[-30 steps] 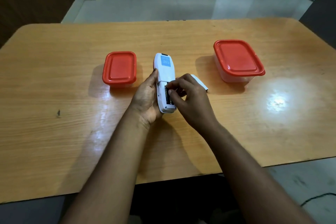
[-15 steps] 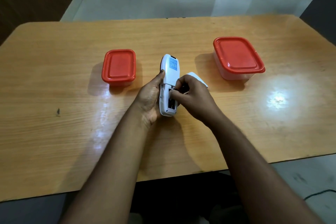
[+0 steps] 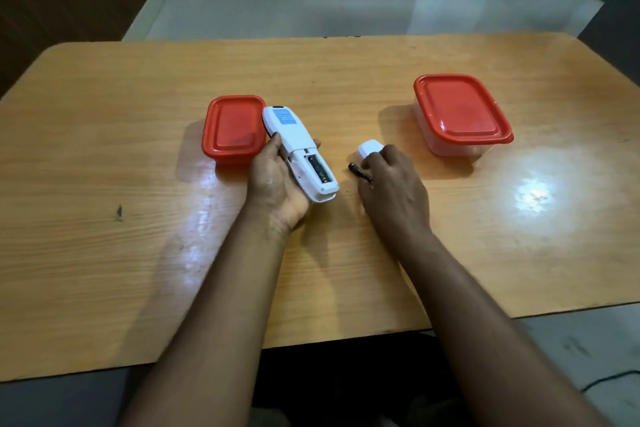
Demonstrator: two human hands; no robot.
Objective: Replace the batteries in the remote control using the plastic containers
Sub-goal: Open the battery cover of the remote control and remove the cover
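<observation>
My left hand (image 3: 277, 184) holds the white remote control (image 3: 298, 152) back side up, tilted, with its battery bay open and one dark battery (image 3: 319, 168) still inside. My right hand (image 3: 391, 184) rests on the table to the right of the remote, fingers closed on a dark battery (image 3: 358, 171) whose end sticks out to the left. The white battery cover (image 3: 370, 148) lies on the table just beyond that hand. A small red-lidded container (image 3: 232, 128) stands behind the remote. A larger red-lidded container (image 3: 460, 111) stands at the right.
The wooden table (image 3: 138, 253) carries a dark mark (image 3: 119, 211) at the left. Glare spots sit at the right and centre left. A tiled floor and chair legs lie beyond the far edge. A cable (image 3: 609, 380) runs on the floor at the lower right.
My right hand pulled a battery out of the remote and moved right, down to the table. My left hand swung the remote's top leftward, toward the small container.
</observation>
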